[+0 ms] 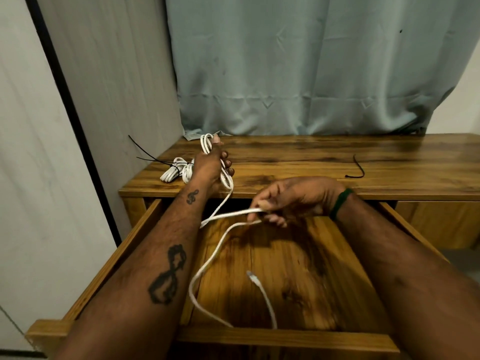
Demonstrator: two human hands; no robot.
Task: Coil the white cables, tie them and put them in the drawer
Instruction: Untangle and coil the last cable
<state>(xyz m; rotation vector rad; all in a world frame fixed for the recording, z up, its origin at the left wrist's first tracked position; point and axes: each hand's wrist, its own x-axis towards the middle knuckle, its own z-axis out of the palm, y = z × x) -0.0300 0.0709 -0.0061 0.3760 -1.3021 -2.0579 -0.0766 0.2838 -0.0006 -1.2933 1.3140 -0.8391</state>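
Midway through coiling cable [220, 245]: loops gripped in curled left hand [213, 165] raised above desk [311, 157], slack strand pinched by right hand [293, 198], tail hanging over open drawer [285, 336]. Behind, finished coil [179, 172] on desk, seemingly tied. To do: finishing, tying with spare tie [357, 170], stowing both.

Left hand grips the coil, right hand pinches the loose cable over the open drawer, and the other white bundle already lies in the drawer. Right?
The head view shows the other white bundle on the tabletop near its left edge, not in the drawer. Otherwise correct: left hand grips the coil, right hand pinches the loose cable over the open drawer.
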